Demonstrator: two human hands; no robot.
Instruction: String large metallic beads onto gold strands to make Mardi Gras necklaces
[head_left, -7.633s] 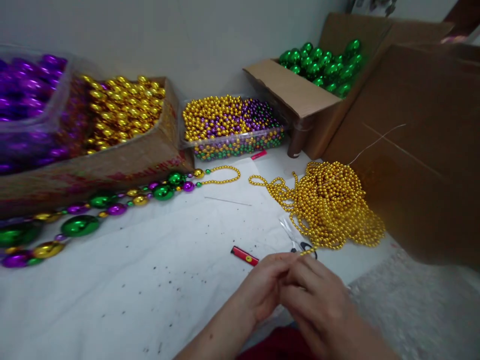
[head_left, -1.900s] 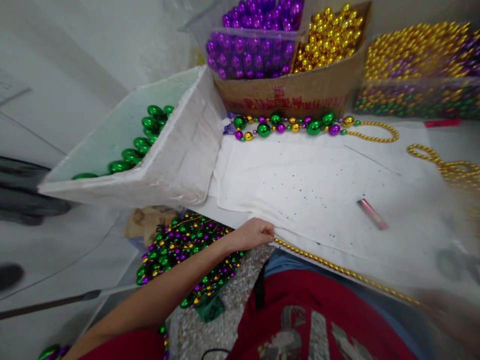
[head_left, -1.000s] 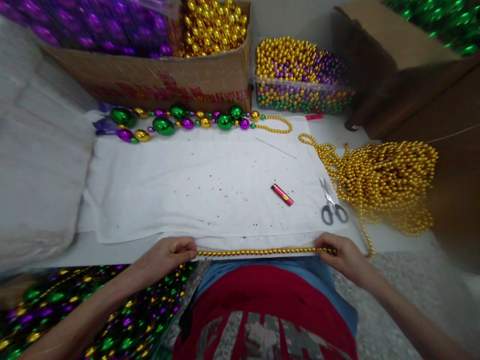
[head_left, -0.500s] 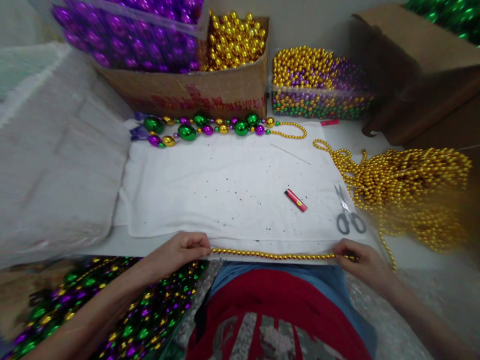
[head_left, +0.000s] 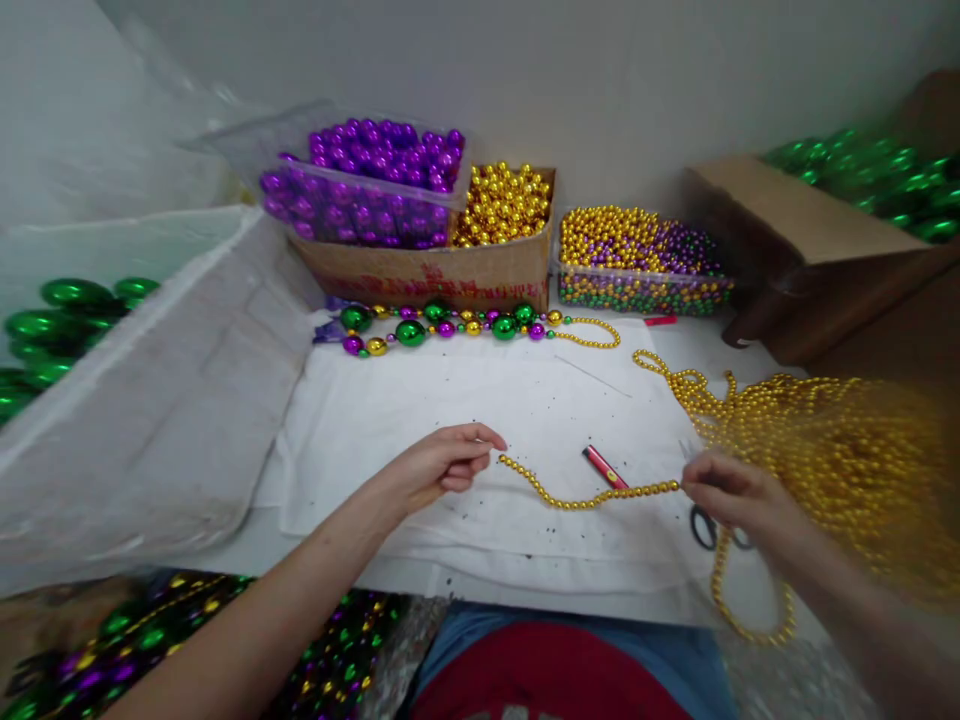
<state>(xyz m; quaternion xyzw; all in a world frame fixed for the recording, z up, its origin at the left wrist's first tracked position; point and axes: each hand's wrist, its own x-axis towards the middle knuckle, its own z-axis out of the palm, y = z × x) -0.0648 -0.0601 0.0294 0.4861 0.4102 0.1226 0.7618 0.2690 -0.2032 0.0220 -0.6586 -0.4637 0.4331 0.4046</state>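
A gold bead strand sags between my two hands above a white cloth. My left hand pinches its left end, thumb and fingertips together. Farther along, my right hand is closed on the strand, and a loop of beads hangs below it. Just under the strand lies a red lighter on the white cloth. The scissors are partly covered by my right hand. A thin needle-like rod rests farther back on the cloth.
A necklace of green, purple and gold balls lies along the back. Behind it stand a cardboard box and a clear tub of small beads. Gold strands heap at the right. A pale bin borders the left.
Both hands have risen from the table's front edge and moved forward over the cloth. The strand, taut before, now sags. The view has tilted up.
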